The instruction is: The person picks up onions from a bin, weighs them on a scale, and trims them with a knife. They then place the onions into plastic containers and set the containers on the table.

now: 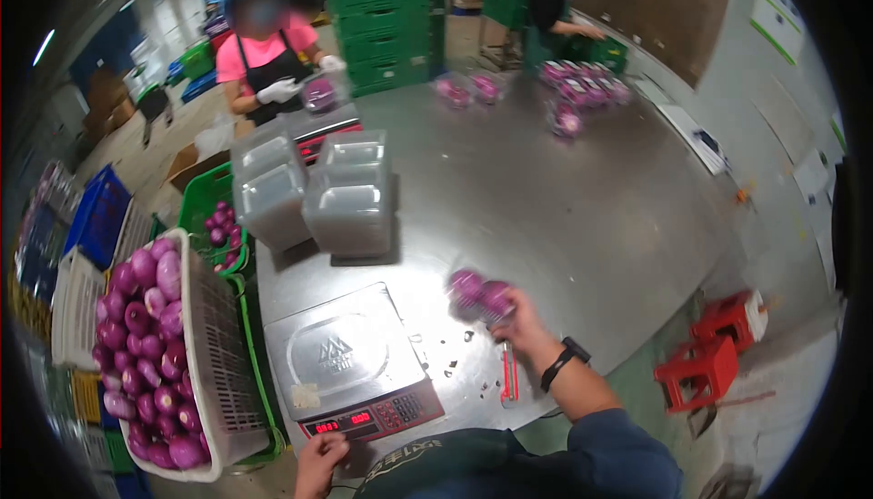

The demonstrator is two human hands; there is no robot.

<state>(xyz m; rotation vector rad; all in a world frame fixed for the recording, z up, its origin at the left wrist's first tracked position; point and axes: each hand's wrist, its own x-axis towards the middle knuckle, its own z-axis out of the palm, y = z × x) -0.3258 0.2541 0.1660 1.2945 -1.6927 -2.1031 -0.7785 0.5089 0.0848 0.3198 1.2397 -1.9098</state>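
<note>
My right hand (520, 322) grips a clear plastic box of purple onions (480, 295) by its near right side, over the steel table. Motion blurs the box a little. At the table's near edge, my left hand (322, 459) is loosely closed beside the front of the digital scale (341, 353), and no object shows in it. The scale's steel pan is bare and its red display is lit. A red-handled cutter (508, 375) lies on the table just below my right hand, with dark onion scraps (452, 367) near it.
Stacks of clear plastic boxes (348, 212) stand behind the scale. Left of the table, a white crate (227, 362) holds many purple onions. Packed boxes (582, 85) sit at the far right. Two co-workers stand across the table, one holding a box. Red stools (698, 372) stand at right.
</note>
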